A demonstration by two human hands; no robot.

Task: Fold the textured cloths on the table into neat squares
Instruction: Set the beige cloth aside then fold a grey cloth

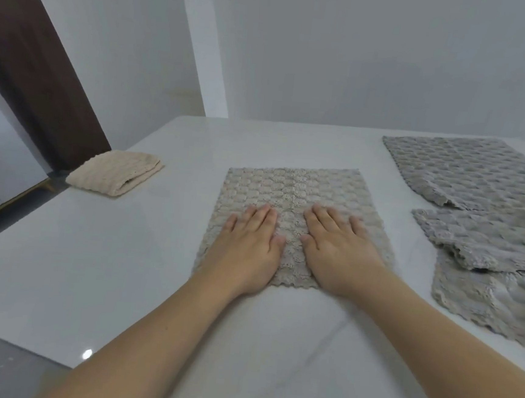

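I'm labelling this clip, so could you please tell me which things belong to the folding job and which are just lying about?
Job: beige cloth under left hand and right hand; folded cream cloth; grey cloths; table.
Lying about: brown door.

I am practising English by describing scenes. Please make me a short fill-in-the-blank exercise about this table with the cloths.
1. Both hands, the left hand and the right hand, press ____ on the middle cloth.
2. The cream cloth at the left is already ____.
3. The rumpled grey cloth lies to the ____ of the hands.

Missing words: flat; folded; right
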